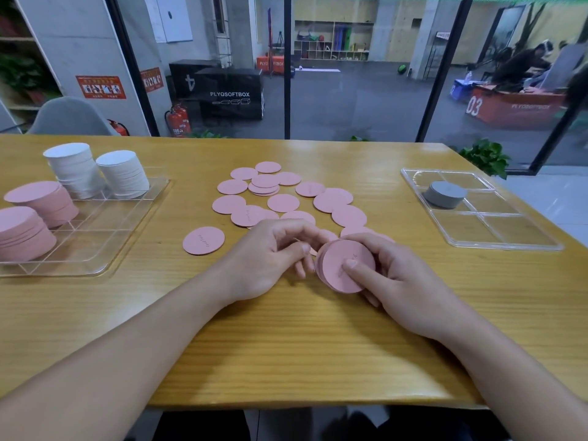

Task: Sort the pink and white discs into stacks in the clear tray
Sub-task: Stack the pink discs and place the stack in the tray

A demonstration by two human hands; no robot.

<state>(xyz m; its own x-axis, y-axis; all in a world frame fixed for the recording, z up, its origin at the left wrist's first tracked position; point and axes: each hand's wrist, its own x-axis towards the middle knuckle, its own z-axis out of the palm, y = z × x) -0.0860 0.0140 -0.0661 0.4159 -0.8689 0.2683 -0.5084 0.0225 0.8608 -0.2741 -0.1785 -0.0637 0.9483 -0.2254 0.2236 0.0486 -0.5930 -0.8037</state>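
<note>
My right hand (394,278) grips a small stack of pink discs (337,259), tilted toward me, thumb pressed on its face. My left hand (270,256) sits just left of that stack with fingers curled, their tips at the stack's edge. Several loose pink discs (283,202) lie scattered on the table beyond my hands, and one lone pink disc (203,240) lies to the left. The clear tray (95,246) at the left holds two white disc stacks (124,173) at its back and two pink disc stacks (41,198) nearer its left side.
A second clear tray (502,230) at the right holds one grey disc stack (445,194). The wooden table (286,345) ends at a front edge close to me. A glass wall stands behind the table; a grey chair (70,117) is at the back left.
</note>
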